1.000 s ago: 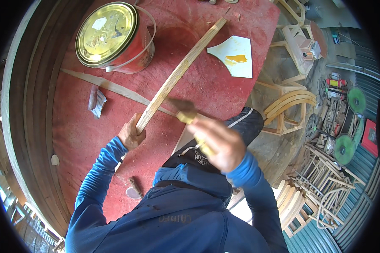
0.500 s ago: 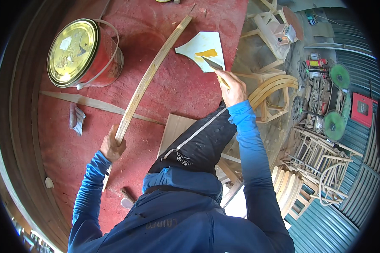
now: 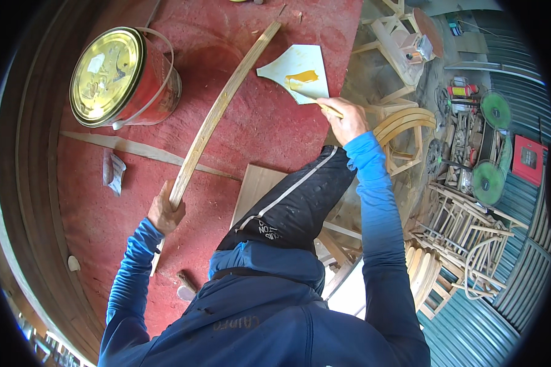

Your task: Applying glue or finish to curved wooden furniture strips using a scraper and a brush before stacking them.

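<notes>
The left hand [image 3: 164, 214] is closed around the near end of a long curved wooden strip [image 3: 217, 116]. The strip lies on the red bench [image 3: 257, 128], its long axis running from the hand up and to the right, far end pointing away near the bench's upper edge. The right hand [image 3: 346, 119] is closed on a thin stick [image 3: 318, 105], probably a glue spreader, its tip at a white sheet [image 3: 297, 70] bearing a yellow smear. A round tin [image 3: 119, 76] stands left of the strip.
</notes>
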Motion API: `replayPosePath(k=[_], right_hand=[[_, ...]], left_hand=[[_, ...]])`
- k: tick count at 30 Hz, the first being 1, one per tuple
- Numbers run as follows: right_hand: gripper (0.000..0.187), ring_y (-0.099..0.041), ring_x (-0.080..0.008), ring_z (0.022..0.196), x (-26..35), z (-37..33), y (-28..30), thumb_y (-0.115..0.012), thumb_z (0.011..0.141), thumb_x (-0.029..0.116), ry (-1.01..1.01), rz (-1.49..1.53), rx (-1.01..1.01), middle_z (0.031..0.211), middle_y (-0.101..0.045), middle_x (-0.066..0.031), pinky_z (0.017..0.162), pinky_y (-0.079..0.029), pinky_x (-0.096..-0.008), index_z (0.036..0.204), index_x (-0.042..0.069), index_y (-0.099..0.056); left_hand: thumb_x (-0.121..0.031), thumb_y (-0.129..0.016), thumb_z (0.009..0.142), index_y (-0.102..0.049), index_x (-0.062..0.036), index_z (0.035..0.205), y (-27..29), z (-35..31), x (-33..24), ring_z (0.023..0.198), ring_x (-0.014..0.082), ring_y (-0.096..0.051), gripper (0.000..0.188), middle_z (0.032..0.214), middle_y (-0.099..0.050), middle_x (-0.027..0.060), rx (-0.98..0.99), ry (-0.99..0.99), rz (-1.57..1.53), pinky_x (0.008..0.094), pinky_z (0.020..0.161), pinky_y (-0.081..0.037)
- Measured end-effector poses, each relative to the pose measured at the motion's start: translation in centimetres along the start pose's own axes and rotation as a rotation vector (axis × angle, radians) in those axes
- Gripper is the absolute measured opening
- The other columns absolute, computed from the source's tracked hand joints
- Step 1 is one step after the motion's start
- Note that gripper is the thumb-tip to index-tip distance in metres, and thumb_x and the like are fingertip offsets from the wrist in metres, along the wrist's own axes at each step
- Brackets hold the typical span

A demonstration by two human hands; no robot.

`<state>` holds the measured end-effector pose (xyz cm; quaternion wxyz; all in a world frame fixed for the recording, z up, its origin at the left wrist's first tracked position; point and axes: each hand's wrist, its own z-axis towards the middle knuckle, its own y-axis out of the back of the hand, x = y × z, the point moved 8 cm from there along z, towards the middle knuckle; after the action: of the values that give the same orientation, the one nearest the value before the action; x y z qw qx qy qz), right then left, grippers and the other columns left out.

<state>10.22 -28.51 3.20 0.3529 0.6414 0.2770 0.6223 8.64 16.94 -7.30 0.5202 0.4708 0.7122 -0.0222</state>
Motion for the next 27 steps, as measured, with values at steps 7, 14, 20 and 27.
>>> replayPosePath(k=[7,14,20,27], right_hand=[[0.025,-0.072,-0.0198,0.094,1.4,-3.1,0.0,-0.067,0.095,0.003,-0.322,0.700,-0.004,0.106,-0.073,-0.0157,0.085,-0.058,-0.0294,0.118,-0.006,-0.067],[0.029,-0.071,-0.0214,0.102,10.8,-5.3,-1.2,-0.070,0.092,0.001,-0.041,0.639,-0.050,0.115,-0.072,-0.0161,0.090,-0.057,-0.0314,0.121,-0.002,-0.068],[0.036,-0.069,-0.0321,0.108,15.1,-7.0,-4.6,-0.074,0.080,-0.004,0.388,0.182,-0.141,0.124,-0.067,-0.0165,0.090,-0.059,-0.0392,0.115,0.004,-0.073],[0.036,-0.066,-0.0360,0.111,15.6,-9.8,-6.1,-0.067,0.083,0.004,0.488,0.031,0.011,0.128,-0.064,-0.0193,0.093,-0.057,-0.0418,0.119,0.002,-0.070]], left_hand=[[-0.009,-0.063,0.082,-0.049,-0.0088,0.128,-0.4,-0.1,0.5,0.073,0.0387,-0.065,0.048,0.079,-0.061,0.0217,0.033,0.060,-0.013,0.0459,0.067,-0.051],[-0.006,-0.064,0.083,-0.049,-0.0058,0.124,-0.3,0.1,0.2,0.064,0.0225,-0.057,0.044,0.074,-0.055,0.0107,0.032,-0.007,-0.047,0.0395,0.061,-0.047],[-0.008,-0.064,0.082,-0.049,-0.0051,0.124,-0.4,0.1,0.7,0.073,0.0377,-0.065,0.045,0.079,-0.060,0.0209,0.068,0.041,-0.035,0.0467,0.067,-0.050],[-0.006,-0.064,0.084,-0.050,-0.0045,0.121,0.1,0.2,0.4,0.061,0.0235,-0.054,0.040,0.072,-0.052,0.0108,0.029,-0.080,-0.047,0.0394,0.058,-0.045]])
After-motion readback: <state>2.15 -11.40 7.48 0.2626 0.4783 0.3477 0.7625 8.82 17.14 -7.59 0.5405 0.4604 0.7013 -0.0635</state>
